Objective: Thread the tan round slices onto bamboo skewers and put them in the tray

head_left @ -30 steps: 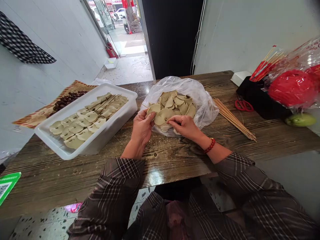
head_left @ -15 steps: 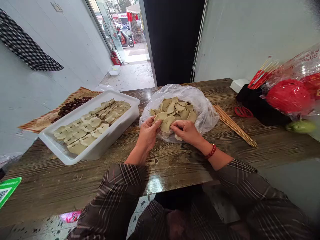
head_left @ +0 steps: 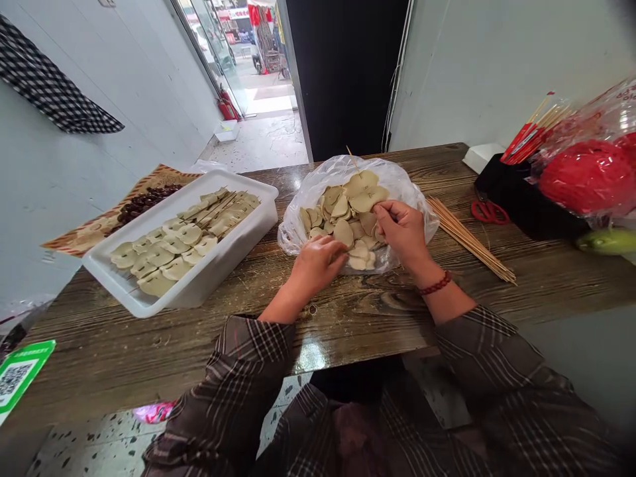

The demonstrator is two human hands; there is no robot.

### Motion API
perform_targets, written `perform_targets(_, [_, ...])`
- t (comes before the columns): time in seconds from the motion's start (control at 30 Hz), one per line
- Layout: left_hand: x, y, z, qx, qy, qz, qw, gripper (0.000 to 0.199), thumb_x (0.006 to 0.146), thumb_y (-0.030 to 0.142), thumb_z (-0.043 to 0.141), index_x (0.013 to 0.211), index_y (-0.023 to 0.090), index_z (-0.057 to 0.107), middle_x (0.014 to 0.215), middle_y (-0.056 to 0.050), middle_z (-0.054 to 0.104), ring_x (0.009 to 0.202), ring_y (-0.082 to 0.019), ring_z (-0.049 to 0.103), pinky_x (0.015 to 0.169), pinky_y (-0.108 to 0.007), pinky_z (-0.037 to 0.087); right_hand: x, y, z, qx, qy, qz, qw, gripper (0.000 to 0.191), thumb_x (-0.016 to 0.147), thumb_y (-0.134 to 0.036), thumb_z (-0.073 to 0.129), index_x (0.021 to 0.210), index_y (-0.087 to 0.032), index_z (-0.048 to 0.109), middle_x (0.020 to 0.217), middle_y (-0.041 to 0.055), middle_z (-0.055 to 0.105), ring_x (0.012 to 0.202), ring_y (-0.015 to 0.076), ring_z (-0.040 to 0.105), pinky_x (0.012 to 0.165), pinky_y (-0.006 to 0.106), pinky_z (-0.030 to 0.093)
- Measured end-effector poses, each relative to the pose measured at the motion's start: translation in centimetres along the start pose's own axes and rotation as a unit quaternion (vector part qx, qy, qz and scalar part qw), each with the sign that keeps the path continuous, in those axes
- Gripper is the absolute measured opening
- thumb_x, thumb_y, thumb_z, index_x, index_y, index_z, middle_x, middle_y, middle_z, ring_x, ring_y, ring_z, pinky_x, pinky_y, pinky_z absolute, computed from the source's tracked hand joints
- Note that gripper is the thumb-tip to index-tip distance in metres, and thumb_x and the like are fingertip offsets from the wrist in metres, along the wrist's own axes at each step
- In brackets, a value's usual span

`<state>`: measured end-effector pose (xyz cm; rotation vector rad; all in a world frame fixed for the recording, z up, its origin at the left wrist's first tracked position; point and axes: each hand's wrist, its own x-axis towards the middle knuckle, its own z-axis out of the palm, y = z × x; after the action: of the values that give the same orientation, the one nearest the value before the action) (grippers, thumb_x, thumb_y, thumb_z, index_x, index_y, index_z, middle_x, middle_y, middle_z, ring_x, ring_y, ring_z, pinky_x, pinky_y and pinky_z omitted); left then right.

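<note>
In my right hand (head_left: 405, 232) is a skewer of slices (head_left: 366, 197), pinched at its near end between thumb and fingers. It carries a few thin, flat, beige-green slices, and the stick's bare point shows past them at the far side. My left hand (head_left: 320, 262) is at the near left edge of a clear plastic bag (head_left: 298, 218), its fingers bent over the loose slices (head_left: 342, 233) with nothing visibly held. The bag lies wide open on the wooden table, heaped with such slices. My left fingertips are partly hidden.
A white plastic tub (head_left: 209, 281) of finished skewers stands left, beside dark glossy food (head_left: 144, 205) on patterned paper. Bare bamboo skewers (head_left: 472, 242) lie right of the bag. Red-handled scissors (head_left: 489, 212), a black holder (head_left: 529, 212) and red plastic-wrapped packs (head_left: 591, 175) stand farther right.
My right hand has moved right and away from me with the skewer of slices, now over the bag's far part. My left hand has let go of the slices and come nearer, over the bag's front.
</note>
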<state>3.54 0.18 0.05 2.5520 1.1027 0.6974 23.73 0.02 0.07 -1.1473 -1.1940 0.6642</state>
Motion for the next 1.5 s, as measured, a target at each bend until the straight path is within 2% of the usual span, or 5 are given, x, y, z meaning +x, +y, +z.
perform_targets(0.23, [-0.5,1.4,0.2,-0.025,-0.162,0.124,0.979,0.024,0.091,0.027,0.055,0.077,0.017,0.072,0.078,-0.006,0.066,0.073,-0.016,0.06,0.07,-0.028,0.044,-0.1,0.1,0.1,-0.008,-0.007,-0.006,1.0,0.026,0.085,-0.042,0.06,0.082,-0.017,0.067,0.05,-0.0052,0.05,0.045,0.0083,0.044,0.045,0.021,0.034])
perform_targets(0.5, [0.5,-0.2,0.3,0.028,0.096,-0.076,0.992,0.024,0.093,0.033,0.052,0.086,0.019,0.07,0.088,-0.007,0.067,0.089,-0.021,0.061,0.082,-0.034,0.046,0.0,0.1,0.2,-0.014,-0.005,-0.01,1.0,0.027,0.085,-0.043,0.059,0.082,-0.017,0.068,0.05,-0.0047,0.051,0.046,0.0091,0.045,0.045,0.021,0.034])
perform_targets(0.97, [3.5,0.3,2.1,0.271,0.042,-0.153,0.949,0.016,0.084,0.032,0.062,0.092,0.019,0.066,0.103,-0.012,0.066,0.105,-0.03,0.057,0.087,-0.04,0.043,0.8,0.1,0.0,-0.059,0.0,-0.05,0.997,0.025,0.086,-0.036,0.055,0.077,-0.017,0.067,0.051,-0.0036,0.055,0.051,0.0115,0.052,0.054,0.023,0.039])
perform_targets(1.27, [4.5,-0.8,1.6,0.044,0.132,-0.179,0.974,0.005,0.079,0.02,0.054,0.074,0.021,0.054,0.07,-0.003,0.06,0.069,-0.018,0.055,0.066,-0.029,0.038,1.1,-0.3,-0.2,-0.058,0.003,-0.054,0.997,0.025,0.087,-0.035,0.054,0.072,-0.018,0.065,0.052,-0.0033,0.054,0.054,0.0118,0.049,0.056,0.023,0.038])
perform_targets(1.5, [4.7,-2.0,-1.3,-0.237,0.185,-0.227,0.926,0.014,0.075,0.028,0.062,0.076,0.019,0.052,0.058,0.004,0.052,0.052,-0.009,0.044,0.05,-0.021,0.032,0.9,-0.4,-0.3,-0.051,-0.001,-0.052,0.997,0.024,0.086,-0.036,0.054,0.074,-0.018,0.065,0.052,-0.0034,0.053,0.053,0.012,0.05,0.055,0.023,0.037])
